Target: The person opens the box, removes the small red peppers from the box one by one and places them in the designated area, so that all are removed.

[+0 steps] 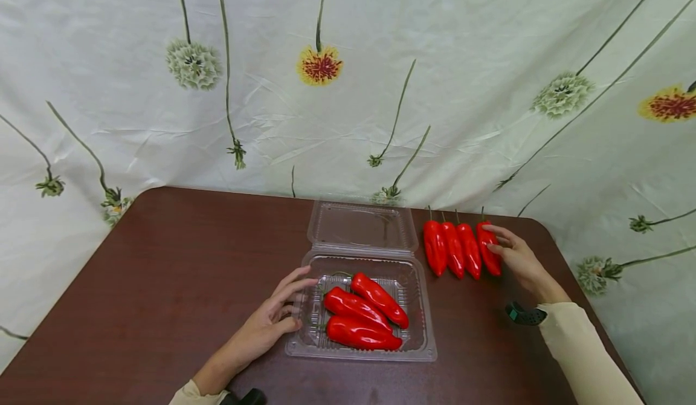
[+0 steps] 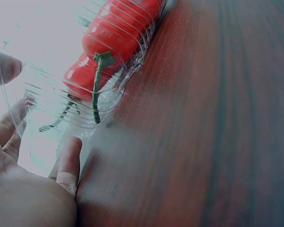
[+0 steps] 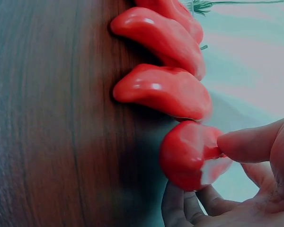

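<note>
A clear plastic clamshell container (image 1: 426,326) lies on the table with its lid folded back. Inside are three glossy red peppers (image 1: 363,333) with green stems, lying aslant. My left hand (image 1: 261,326) is at the container's left side, its fingers extended over the rim and holding nothing. At the right, my right hand (image 1: 519,260) holds the rightmost red pepper (image 1: 487,248) of a row, thumb on one side and fingers beneath. In the right wrist view that pepper (image 3: 184,151) points toward the camera. Three other red peppers (image 1: 452,249) lie side by side just left of it.
The container's open lid (image 1: 361,226) reaches to the back edge of the dark brown table (image 1: 163,284). A pale curtain (image 1: 348,121) with printed flowers hangs behind and on the right. Each wrist wears a dark band (image 1: 524,314).
</note>
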